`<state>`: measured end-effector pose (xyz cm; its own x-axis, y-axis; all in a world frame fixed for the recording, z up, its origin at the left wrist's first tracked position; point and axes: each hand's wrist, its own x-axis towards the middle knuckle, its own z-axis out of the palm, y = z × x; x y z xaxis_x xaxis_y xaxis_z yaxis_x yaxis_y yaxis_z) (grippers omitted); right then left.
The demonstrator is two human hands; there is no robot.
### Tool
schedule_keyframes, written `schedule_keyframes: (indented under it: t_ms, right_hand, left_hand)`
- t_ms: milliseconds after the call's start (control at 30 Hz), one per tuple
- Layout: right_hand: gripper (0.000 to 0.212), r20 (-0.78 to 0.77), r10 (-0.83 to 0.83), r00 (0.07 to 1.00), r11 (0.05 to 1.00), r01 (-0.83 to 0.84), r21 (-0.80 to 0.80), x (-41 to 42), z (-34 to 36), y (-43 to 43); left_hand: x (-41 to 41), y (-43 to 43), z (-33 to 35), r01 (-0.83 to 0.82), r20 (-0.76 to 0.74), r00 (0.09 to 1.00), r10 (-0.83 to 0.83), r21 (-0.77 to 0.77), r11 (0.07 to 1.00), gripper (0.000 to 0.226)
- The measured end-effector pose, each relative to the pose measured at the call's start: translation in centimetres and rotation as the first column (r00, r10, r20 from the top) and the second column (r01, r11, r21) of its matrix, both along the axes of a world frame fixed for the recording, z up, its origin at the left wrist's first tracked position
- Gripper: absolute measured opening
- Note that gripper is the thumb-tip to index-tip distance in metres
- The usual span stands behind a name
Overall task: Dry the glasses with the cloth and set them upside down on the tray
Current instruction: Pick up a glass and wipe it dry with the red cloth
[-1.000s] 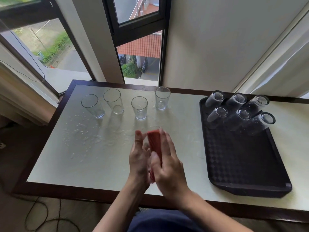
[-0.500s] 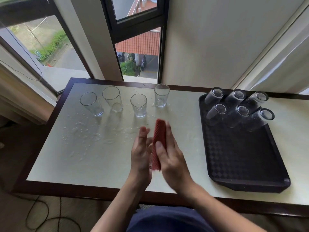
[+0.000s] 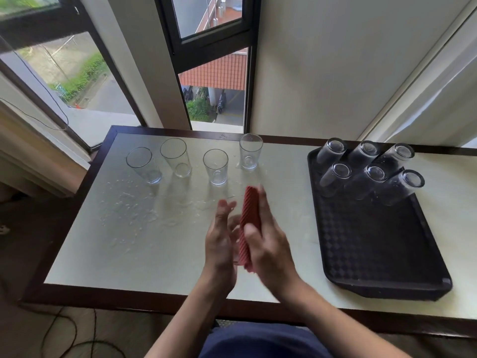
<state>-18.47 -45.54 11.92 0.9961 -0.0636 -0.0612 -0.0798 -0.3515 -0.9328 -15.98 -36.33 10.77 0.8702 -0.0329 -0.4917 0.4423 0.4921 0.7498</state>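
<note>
Our right hand [image 3: 271,249] has its fingers [image 3: 263,202] laid straight along the far side of the red ribbed cloth [image 3: 249,218], and the thumb presses the near side, so the folded cloth is pinched on edge with its long axis pointing away from us. Our left hand [image 3: 219,244] stands just beside the cloth, palm facing it and fingers loosely straight, gripping nothing that we can make out. We cannot tell whether anything sits between the palms. The next wet glass lies ahead of the fingertips, further up the pale tabletop [image 3: 129,254]. The short clear glass tumbler [image 3: 216,167] stands upright, mouth up, almost straight beyond the left fingertips, so we judge the free left hand the nearer one to reach it. We count four upright tumblers in a loose row, with the other three at [image 3: 144,165], [image 3: 176,157] and [image 3: 249,151]. Water droplets [image 3: 129,210] are scattered in front of them. Well to the right, the black textured plastic tray [image 3: 374,254] carries six upturned glasses [image 3: 369,177] in two rows of three at its far end.
</note>
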Motion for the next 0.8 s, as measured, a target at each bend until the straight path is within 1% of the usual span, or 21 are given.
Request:
schedule_keyframes:
  t_ms: [67,100,167,233,300,367,400,433,500,533,567,600,633,667,700,733,767,800]
  right_hand:
    - [0.067,-0.106,-0.089,0.990,0.979,0.107,0.172,2.4,-0.2,-0.6]
    - [0.065,-0.134,-0.116,0.984,0.973,0.140,0.184,3.1,-0.3,-0.8]
    - [0.066,-0.128,-0.144,0.981,0.984,0.155,0.088,2.7,0.1,-0.2]
    - [0.068,-0.054,-0.131,0.990,0.991,0.129,-0.033,0.6,0.7,1.0]
    - [0.071,0.039,-0.077,0.996,0.985,0.082,-0.152,-1.7,0.6,2.0]
    - [0.071,0.089,-0.027,0.996,0.982,0.043,-0.185,-2.4,-0.3,2.1]
    - [0.071,0.079,-0.026,0.997,0.986,0.039,-0.160,-2.0,-0.7,1.7]
    - [0.071,0.035,-0.047,0.998,0.992,0.051,-0.112,-1.2,-0.9,1.4]
    - [0.067,-0.095,-0.109,0.989,0.993,0.114,0.042,0.9,-1.2,0.6]
    - [0.062,-0.164,-0.133,0.978,0.979,0.156,0.133,2.2,-1.3,0.2]
    - [0.060,-0.218,-0.151,0.964,0.963,0.193,0.188,3.1,-1.2,-0.2]
    - [0.060,-0.233,-0.151,0.961,0.959,0.199,0.199,3.6,-1.0,-0.4]
    - [0.060,-0.216,-0.144,0.966,0.967,0.184,0.178,3.4,-0.6,-0.3]
    - [0.058,-0.172,-0.130,0.976,0.978,0.155,0.140,2.8,-0.2,0.0]
    - [0.057,-0.120,-0.107,0.987,0.990,0.117,0.079,1.7,0.2,0.5]
    - [0.061,-0.066,-0.093,0.993,0.996,0.092,-0.019,0.5,0.4,1.0]
    - [0.067,-0.016,-0.073,0.997,0.991,0.071,-0.116,-0.7,0.5,1.5]
    - [0.071,0.024,-0.047,0.999,0.982,0.050,-0.183,-1.6,0.4,1.9]
  left_hand:
    - [-0.4,-0.7,0.1,0.002,-0.008,1.000,-0.002,0.016,1.000,0.073]
    - [-0.5,-1.1,0.1,0.011,0.014,1.000,-0.011,0.024,1.000,0.072]
    - [-0.5,-1.2,-0.2,0.022,0.060,0.998,-0.023,0.014,1.000,0.076]
    - [-0.1,-0.6,-0.1,0.032,0.093,0.995,-0.032,0.002,0.999,0.074]
    - [0.4,0.0,-0.4,0.007,0.083,0.997,-0.009,0.025,1.000,0.070]
    - [0.7,0.4,-0.7,-0.043,0.032,0.999,0.041,0.073,0.996,0.069]
    - [0.6,0.3,-0.5,-0.047,-0.005,0.999,0.048,0.058,0.997,0.070]
    - [0.5,0.2,-0.7,-0.045,-0.027,0.999,0.045,0.018,0.999,0.072]
    - [0.0,-0.1,-0.5,-0.011,-0.057,0.998,0.010,-0.010,1.000,0.073]
    - [-0.1,-0.3,-0.3,0.015,-0.050,0.999,-0.015,-0.002,1.000,0.070]
    - [-0.2,-0.4,-0.3,0.035,-0.022,0.999,-0.034,0.016,0.999,0.070]
    - [-0.3,-0.6,-0.1,0.044,0.007,0.999,-0.044,0.027,0.999,0.075]
    - [-0.2,-0.6,-0.3,0.053,0.047,0.997,-0.054,0.025,0.998,0.084]
    - [-0.1,-0.4,-0.3,0.064,0.077,0.995,-0.062,-0.017,0.998,0.090]
    - [0.1,-0.2,-0.3,0.072,0.094,0.993,-0.067,-0.052,0.996,0.087]
    - [0.2,0.0,-0.2,0.058,0.090,0.995,-0.052,-0.067,0.996,0.079]
    - [0.3,0.2,-0.3,0.048,0.087,0.995,-0.042,-0.072,0.996,0.070]
    - [0.4,0.4,-0.4,0.037,0.067,0.997,-0.034,-0.042,0.998,0.066]
